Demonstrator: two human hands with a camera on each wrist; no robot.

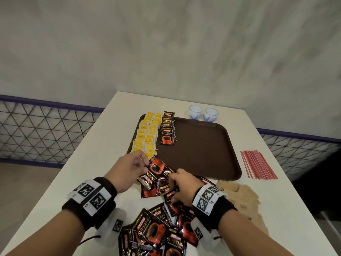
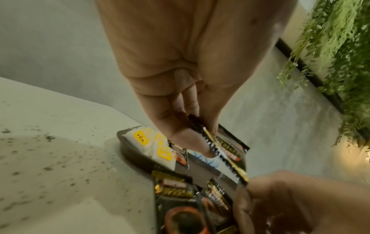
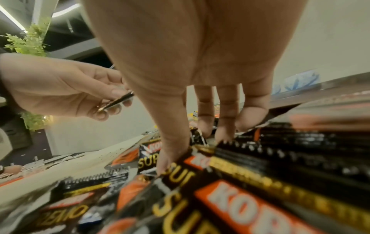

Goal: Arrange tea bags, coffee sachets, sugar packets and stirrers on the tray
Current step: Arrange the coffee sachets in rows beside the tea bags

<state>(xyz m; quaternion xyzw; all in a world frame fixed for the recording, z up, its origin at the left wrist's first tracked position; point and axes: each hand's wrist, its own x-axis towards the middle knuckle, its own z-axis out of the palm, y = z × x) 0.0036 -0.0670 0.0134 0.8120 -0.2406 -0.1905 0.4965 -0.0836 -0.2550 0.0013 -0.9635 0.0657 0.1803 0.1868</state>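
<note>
My left hand (image 1: 144, 165) is raised just before the brown tray (image 1: 203, 150) and pinches a black-and-red coffee sachet (image 1: 156, 168) between thumb and fingers; the left wrist view shows that pinch on the coffee sachet (image 2: 224, 147). To its right, my right hand (image 1: 172, 180) reaches into the loose sachet pile (image 1: 156, 231) on the table, where thumb and fingers pinch one sachet (image 3: 200, 159) at its top edge. On the tray's left side lie rows of yellow tea bags (image 1: 145, 135), and beside them a column of coffee sachets (image 1: 167, 130).
Brown sugar packets (image 1: 241, 198) lie heaped at the right of the white table (image 1: 103, 145). Red stirrers (image 1: 258, 165) lie right of the tray. Two small white-and-blue cups (image 1: 203, 113) stand behind it. A mesh railing runs beyond both table sides.
</note>
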